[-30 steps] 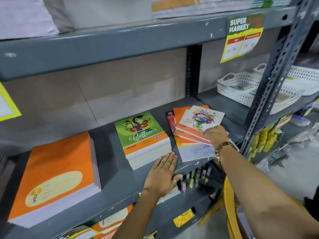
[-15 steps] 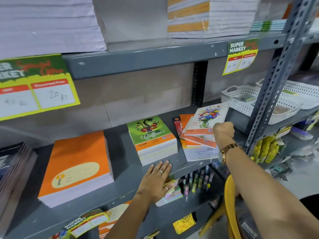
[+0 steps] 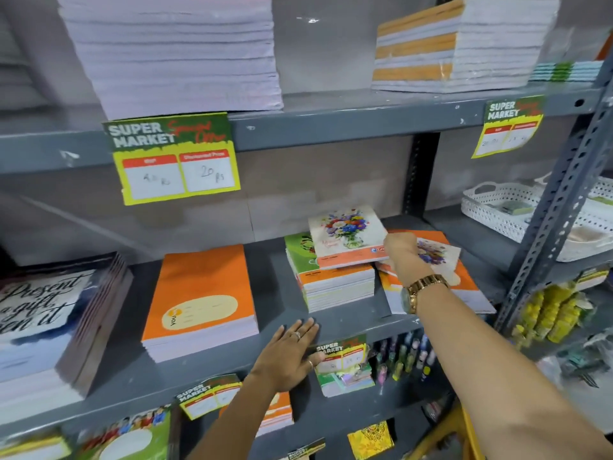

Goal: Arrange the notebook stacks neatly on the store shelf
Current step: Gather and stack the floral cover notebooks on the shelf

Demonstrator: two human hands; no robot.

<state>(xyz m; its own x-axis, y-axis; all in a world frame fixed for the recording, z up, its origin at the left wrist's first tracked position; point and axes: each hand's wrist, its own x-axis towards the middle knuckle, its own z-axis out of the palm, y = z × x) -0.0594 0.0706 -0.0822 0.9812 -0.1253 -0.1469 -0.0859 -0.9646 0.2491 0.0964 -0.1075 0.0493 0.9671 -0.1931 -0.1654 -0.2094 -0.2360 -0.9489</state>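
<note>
On the grey middle shelf [image 3: 205, 366] my right hand [image 3: 403, 252] grips a flower-cover notebook [image 3: 345, 235] by its right edge. That notebook lies tilted on top of the green Coffee notebook stack [image 3: 331, 283]. To the right sits a loose, fanned pile of orange notebooks [image 3: 461, 280] with another flower cover on it. My left hand [image 3: 288, 353] rests flat and open on the shelf's front edge, holding nothing. A tidy orange notebook stack [image 3: 202, 300] stands further left.
A dark stack with script lettering [image 3: 49, 313] fills the far left. White perforated baskets [image 3: 497, 207] sit at the right beyond the metal upright [image 3: 557, 210]. Price tags [image 3: 172, 157] hang from the upper shelf, which carries tall paper stacks. Pens stand on the shelf below.
My right hand lifted the top flower notebook off the fanned pile and carried it left onto the green Coffee stack. My left hand stayed on the shelf edge. The view tilted up and left.
</note>
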